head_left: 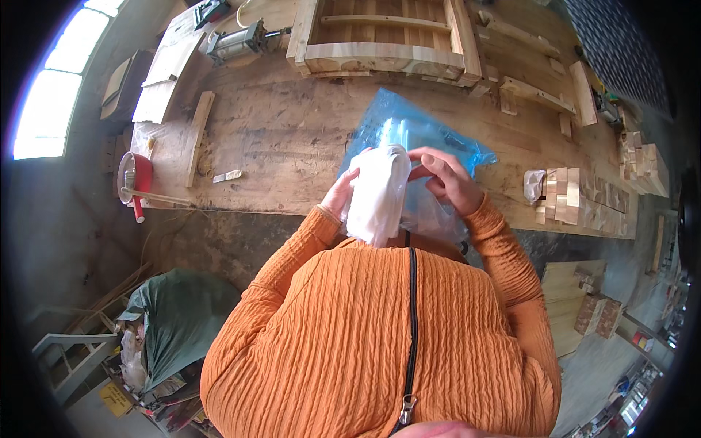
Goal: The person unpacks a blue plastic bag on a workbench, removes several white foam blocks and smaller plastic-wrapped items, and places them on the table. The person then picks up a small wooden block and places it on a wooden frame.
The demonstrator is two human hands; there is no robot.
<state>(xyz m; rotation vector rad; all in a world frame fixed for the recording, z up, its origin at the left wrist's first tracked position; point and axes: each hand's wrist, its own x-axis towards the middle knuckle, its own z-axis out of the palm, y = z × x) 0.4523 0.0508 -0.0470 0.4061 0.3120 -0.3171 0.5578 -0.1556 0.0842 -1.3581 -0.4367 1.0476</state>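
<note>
In front of my chest, a soft white folded bundle [378, 193], like cloth, stands upright with thin clear plastic around its lower end. My left hand [339, 193] is closed on its left side, the fingers partly hidden behind it. At the bundle's upper right edge, my right hand [454, 179] has its fingers bent, the thumb over a fold of plastic. A translucent blue plastic bag [423, 130] spreads behind both hands on the wooden workbench [270, 139]. Clear plastic also hangs below my right hand, and its join with the blue bag is unclear.
A wooden frame [383, 58] sits at the bench's far side, with a metal cylinder [239, 44] to its left. At the left edge stands a red pan [139, 175] with a brush. Stacked wood blocks [566, 196] and a small plastic-wrapped item [534, 185] lie on the right.
</note>
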